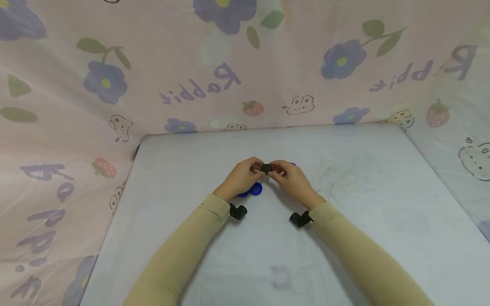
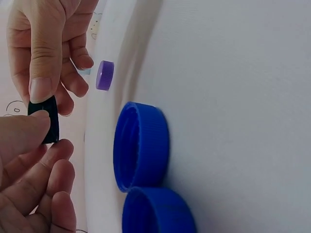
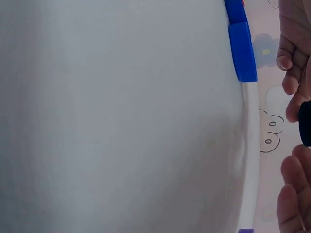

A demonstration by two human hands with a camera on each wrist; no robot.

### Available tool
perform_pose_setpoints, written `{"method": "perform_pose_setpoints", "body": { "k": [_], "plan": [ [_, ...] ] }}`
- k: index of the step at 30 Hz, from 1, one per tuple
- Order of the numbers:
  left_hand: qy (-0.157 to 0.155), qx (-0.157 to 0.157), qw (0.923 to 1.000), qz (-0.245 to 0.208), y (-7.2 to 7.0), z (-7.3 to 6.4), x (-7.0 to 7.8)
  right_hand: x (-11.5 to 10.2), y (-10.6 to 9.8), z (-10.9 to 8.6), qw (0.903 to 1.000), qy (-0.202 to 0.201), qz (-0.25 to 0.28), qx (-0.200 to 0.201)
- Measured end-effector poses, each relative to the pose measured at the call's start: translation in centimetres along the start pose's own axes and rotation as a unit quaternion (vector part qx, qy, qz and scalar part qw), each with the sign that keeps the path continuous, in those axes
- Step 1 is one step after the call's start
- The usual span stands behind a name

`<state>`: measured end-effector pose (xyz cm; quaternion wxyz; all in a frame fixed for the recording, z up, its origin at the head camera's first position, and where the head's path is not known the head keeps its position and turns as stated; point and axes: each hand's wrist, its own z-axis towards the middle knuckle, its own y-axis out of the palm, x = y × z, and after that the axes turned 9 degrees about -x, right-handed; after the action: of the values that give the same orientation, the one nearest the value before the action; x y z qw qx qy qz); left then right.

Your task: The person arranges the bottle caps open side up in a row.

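Note:
Between the two hands, above the far middle of the table, is a small round black bottle cap [image 1: 266,169]. My left hand [image 1: 241,176] pinches it from one side with thumb and fingers, and my right hand [image 1: 292,176] pinches it from the other. Both thumbs lie on the cap in the left wrist view. Below my left hand, a blue bottle cap [image 2: 142,145] stands on the table with its hollow side showing. A second blue cap [image 2: 160,211] touches it. A smaller purple cap [image 2: 105,75] sits near my right hand, mostly hidden in the head view.
A white-covered table [image 1: 344,255] spreads under both arms. Patterned fabric [image 1: 268,63] rises behind its far edge and along both sides. Black devices are worn at the left wrist [image 1: 238,211] and the right wrist [image 1: 300,219].

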<state>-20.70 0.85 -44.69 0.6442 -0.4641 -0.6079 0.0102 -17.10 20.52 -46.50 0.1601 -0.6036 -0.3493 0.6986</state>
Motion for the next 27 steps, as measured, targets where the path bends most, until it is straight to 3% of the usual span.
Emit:
{"method": "perform_pose_setpoints", "body": {
  "k": [27],
  "plan": [
    [0.008, -0.005, 0.9999, -0.010, -0.07, 0.31, 0.32, 0.14, -0.64, -0.30, 0.9997, 0.022, 0.012, -0.001]
  ]
}}
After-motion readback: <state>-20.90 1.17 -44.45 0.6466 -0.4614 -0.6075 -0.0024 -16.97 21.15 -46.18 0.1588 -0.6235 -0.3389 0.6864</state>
